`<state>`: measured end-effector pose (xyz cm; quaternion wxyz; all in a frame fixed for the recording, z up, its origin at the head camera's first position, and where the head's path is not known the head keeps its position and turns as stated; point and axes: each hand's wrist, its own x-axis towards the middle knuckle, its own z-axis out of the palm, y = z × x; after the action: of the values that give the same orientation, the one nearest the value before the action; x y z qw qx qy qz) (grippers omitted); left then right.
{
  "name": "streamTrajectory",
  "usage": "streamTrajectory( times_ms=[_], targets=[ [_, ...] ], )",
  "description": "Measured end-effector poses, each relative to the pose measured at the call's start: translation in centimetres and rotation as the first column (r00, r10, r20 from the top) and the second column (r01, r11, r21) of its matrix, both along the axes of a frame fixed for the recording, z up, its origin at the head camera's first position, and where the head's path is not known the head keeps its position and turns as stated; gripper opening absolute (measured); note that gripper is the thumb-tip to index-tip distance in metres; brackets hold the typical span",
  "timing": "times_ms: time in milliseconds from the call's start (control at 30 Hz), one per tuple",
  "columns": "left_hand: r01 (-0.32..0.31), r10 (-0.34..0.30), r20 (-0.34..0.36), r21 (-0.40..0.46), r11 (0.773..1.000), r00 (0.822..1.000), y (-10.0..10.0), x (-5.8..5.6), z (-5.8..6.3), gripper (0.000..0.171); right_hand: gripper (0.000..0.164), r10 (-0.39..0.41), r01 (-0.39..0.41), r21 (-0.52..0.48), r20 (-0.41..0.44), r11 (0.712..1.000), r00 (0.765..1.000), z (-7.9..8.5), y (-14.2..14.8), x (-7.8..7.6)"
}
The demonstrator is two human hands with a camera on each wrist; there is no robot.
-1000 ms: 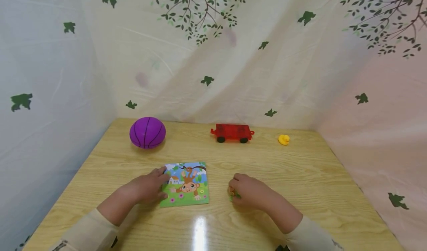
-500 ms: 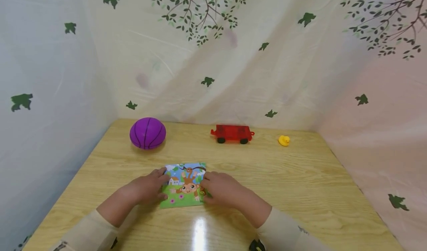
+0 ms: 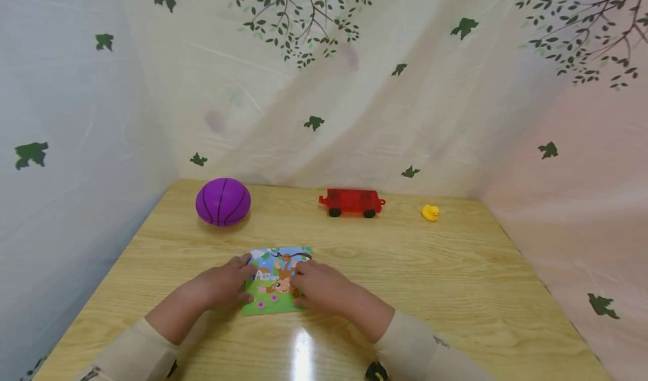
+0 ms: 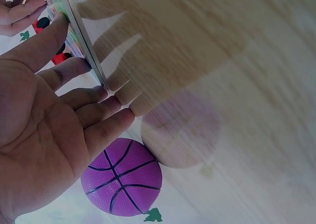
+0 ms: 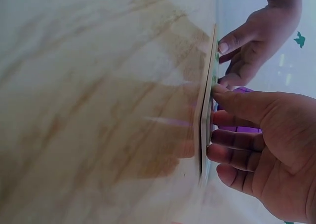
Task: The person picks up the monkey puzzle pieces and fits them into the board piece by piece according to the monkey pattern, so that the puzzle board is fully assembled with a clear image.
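A square board (image 3: 262,304) with a cartoon monkey picture lies flat on the wooden table, its right part covered. My left hand (image 3: 226,285) rests at its left edge; in the left wrist view the thumb touches the picture and the fingers reach the edge and table. Over the board's right side, my right hand (image 3: 324,288) holds a small flat picture piece (image 3: 296,294) showing brown and green. Seen from the right wrist view, this thin piece (image 5: 208,116) lies against or just over the board (image 5: 207,66), pinched by the thumb and fingers. Most of its face is hidden.
A purple ball (image 3: 223,202) with black lines sits at the table's back left. Behind the board stands a red toy wagon (image 3: 352,201) with black wheels. A yellow rubber duck (image 3: 430,213) is at the back right. Cloth walls (image 3: 354,116) enclose the table.
My right hand has moved left from the bare table onto the board's right side, bringing the picture piece with it. My left hand has stayed at the board's left edge.
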<state>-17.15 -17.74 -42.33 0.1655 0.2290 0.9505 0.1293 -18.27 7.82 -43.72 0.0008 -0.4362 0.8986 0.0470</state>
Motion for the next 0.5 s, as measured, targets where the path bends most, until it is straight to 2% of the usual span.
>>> streamTrajectory(
  times_ms=[267,400,500],
  targets=[
    [0.010,-0.010,-0.003,0.002,1.000,1.000,-0.1,0.0,-0.1,0.056,0.032,-0.020,0.021,-0.007,0.022,1.000,1.000,0.2,0.3,0.6],
    [0.012,-0.012,-0.008,0.001,1.000,1.000,-0.1,0.0,0.0,0.057,0.046,-0.009,0.009,0.016,0.029,1.000,1.000,0.6,0.9,1.7],
    [0.016,-0.016,-0.014,0.004,1.000,1.000,0.0,0.0,0.1,0.057,0.065,-0.015,0.008,0.078,0.083,0.997,0.996,0.6,1.4,2.7]
  ],
)
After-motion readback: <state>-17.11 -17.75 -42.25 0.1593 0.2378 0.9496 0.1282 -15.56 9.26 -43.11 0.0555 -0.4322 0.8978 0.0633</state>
